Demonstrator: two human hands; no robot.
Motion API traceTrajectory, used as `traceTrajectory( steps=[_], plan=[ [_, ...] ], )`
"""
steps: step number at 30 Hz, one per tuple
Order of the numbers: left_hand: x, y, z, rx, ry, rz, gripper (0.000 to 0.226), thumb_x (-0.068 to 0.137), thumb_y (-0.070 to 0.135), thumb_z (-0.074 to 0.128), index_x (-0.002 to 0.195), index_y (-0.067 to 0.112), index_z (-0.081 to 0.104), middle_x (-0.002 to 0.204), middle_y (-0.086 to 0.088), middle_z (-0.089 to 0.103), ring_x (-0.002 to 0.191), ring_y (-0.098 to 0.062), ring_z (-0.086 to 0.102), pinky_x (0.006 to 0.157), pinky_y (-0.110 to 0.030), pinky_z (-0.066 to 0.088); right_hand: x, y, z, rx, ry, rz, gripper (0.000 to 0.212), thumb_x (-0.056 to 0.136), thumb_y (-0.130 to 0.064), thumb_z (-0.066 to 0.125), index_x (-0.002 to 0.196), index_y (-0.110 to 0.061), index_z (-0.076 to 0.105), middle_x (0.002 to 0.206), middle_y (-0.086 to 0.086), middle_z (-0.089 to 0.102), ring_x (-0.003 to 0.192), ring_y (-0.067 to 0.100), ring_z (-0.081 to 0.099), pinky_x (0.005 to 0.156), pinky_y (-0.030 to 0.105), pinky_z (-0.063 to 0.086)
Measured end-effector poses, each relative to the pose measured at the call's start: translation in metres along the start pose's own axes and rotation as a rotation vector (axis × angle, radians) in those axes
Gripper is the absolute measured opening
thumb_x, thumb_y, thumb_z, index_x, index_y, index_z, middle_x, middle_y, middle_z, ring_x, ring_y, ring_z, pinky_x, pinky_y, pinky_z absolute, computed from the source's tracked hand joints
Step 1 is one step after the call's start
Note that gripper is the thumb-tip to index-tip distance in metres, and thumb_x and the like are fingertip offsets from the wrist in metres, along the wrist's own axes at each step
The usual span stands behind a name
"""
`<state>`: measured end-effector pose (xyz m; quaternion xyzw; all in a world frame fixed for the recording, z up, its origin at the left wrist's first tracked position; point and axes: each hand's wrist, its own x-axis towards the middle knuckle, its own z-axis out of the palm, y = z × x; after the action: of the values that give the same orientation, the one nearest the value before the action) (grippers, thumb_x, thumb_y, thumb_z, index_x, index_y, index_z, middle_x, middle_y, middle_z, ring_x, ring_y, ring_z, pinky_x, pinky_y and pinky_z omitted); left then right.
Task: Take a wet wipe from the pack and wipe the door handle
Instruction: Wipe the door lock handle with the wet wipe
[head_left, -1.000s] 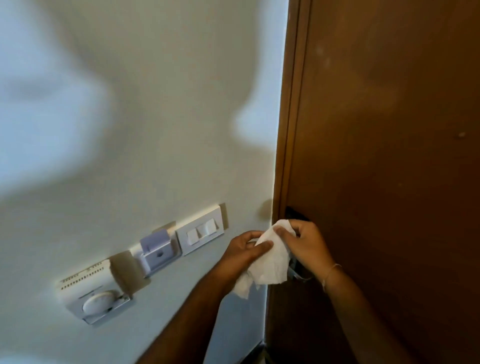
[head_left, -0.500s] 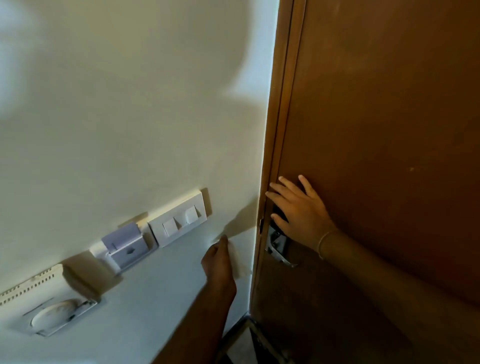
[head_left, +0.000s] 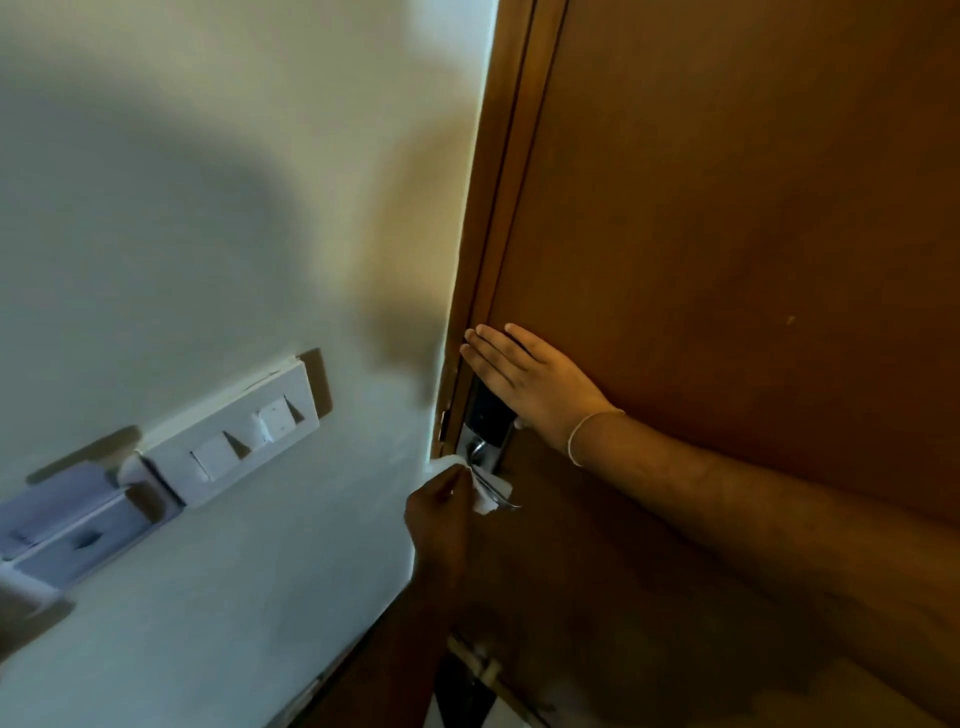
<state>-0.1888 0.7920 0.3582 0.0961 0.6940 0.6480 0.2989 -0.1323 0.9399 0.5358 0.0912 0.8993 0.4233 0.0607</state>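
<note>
Head view: wet wipe (head_left: 480, 486) in left hand (head_left: 439, 512), seemingly against door handle (head_left: 493, 491) (blurred).

Your right hand (head_left: 530, 384) lies flat with the fingers straight and close together, palm pressed forward, the forearm reaching in from the lower right with a thin band round the wrist; your left hand (head_left: 441, 512) sits lower, seen from the back, fingers curled and pinched together at the top, its forearm rising from below in shadow
</note>
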Motion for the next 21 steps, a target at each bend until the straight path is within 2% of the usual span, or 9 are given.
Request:
traceTrajectory(
  steps=[1,3,7,10,12,15,18,19,21],
  plan=[
    [0.001,-0.005,0.000,-0.025,-0.003,0.004,0.040,0.099,0.019,0.079,0.082,0.055,0.082,0.084,0.019,0.084,0.090,-0.011,0.082,0.089,-0.034,0.064,-0.001,0.000,0.002,-0.005,0.000,-0.003,0.106,0.094,-0.045,0.060,0.166,-0.005,-0.007,0.176,0.017,-0.005,0.163,0.033,-0.004,0.132,0.050,0.004],
    [0.000,-0.009,-0.004,-0.066,0.005,0.016,0.038,0.096,0.020,0.084,0.085,0.056,0.082,0.091,0.018,0.085,0.095,-0.014,0.082,0.092,-0.038,0.065,-0.001,-0.002,0.000,-0.020,0.008,-0.006,0.102,0.096,-0.045,0.055,0.166,-0.005,-0.009,0.176,0.016,-0.006,0.163,0.033,-0.005,0.132,0.049,0.005],
    [0.001,-0.009,-0.007,0.005,-0.042,0.103,0.022,0.093,0.023,0.086,0.114,0.031,0.086,0.117,0.001,0.085,0.108,-0.015,0.079,0.104,-0.042,0.064,-0.002,-0.002,-0.001,-0.040,0.024,0.018,0.103,0.098,-0.043,0.056,0.165,-0.004,-0.010,0.176,0.017,-0.008,0.163,0.033,-0.006,0.133,0.048,0.003],
    [0.007,0.000,-0.006,-0.034,-0.078,0.078,0.034,0.093,0.022,0.086,0.125,0.032,0.079,0.118,0.005,0.082,0.106,-0.007,0.080,0.093,-0.024,0.065,-0.002,-0.004,-0.004,-0.026,0.022,0.030,0.101,0.099,-0.040,0.057,0.165,-0.004,-0.010,0.176,0.017,-0.009,0.163,0.032,-0.006,0.133,0.047,0.004],
    [0.013,0.009,0.000,-0.080,-0.092,0.032,0.036,0.094,0.023,0.085,0.130,0.022,0.079,0.118,-0.001,0.083,0.104,-0.014,0.082,0.091,-0.030,0.067,-0.002,-0.004,-0.005,-0.027,0.023,0.033,0.101,0.099,-0.040,0.058,0.165,-0.005,-0.010,0.176,0.016,-0.009,0.163,0.032,-0.006,0.133,0.047,0.004],
    [0.026,0.023,0.010,-0.049,-0.075,0.003,0.019,0.097,0.026,0.082,0.108,0.011,0.087,0.096,-0.008,0.087,0.092,-0.026,0.083,0.087,-0.039,0.067,-0.002,-0.003,-0.006,-0.047,0.026,0.033,0.102,0.100,-0.041,0.058,0.165,-0.005,-0.010,0.176,0.016,-0.008,0.163,0.032,-0.005,0.133,0.046,0.006],
    [0.037,0.026,0.018,-0.038,0.008,-0.032,0.017,0.097,0.026,0.082,0.082,0.019,0.086,0.067,0.009,0.081,0.070,-0.010,0.081,0.060,-0.015,0.061,-0.003,-0.004,-0.006,-0.055,0.020,0.031,0.101,0.100,-0.042,0.057,0.165,-0.006,-0.011,0.176,0.016,-0.008,0.163,0.032,-0.005,0.132,0.046,0.006],
    [0.038,0.024,0.021,-0.024,0.039,-0.026,0.016,0.097,0.026,0.082,0.082,0.020,0.086,0.062,0.014,0.078,0.065,-0.002,0.079,0.055,-0.009,0.056,-0.003,-0.004,-0.006,-0.055,0.016,0.033,0.101,0.100,-0.042,0.057,0.165,-0.006,-0.011,0.176,0.016,-0.009,0.163,0.032,-0.006,0.132,0.047,0.006],
    [0.032,0.020,0.026,0.026,0.057,0.011,0.017,0.099,0.029,0.080,0.096,0.015,0.088,0.069,0.014,0.079,0.067,0.004,0.076,0.065,-0.012,0.056,-0.002,-0.004,-0.006,-0.058,0.004,0.031,0.102,0.099,-0.043,0.058,0.165,-0.006,-0.011,0.176,0.016,-0.009,0.163,0.032,-0.006,0.132,0.047,0.006]
  ],
)
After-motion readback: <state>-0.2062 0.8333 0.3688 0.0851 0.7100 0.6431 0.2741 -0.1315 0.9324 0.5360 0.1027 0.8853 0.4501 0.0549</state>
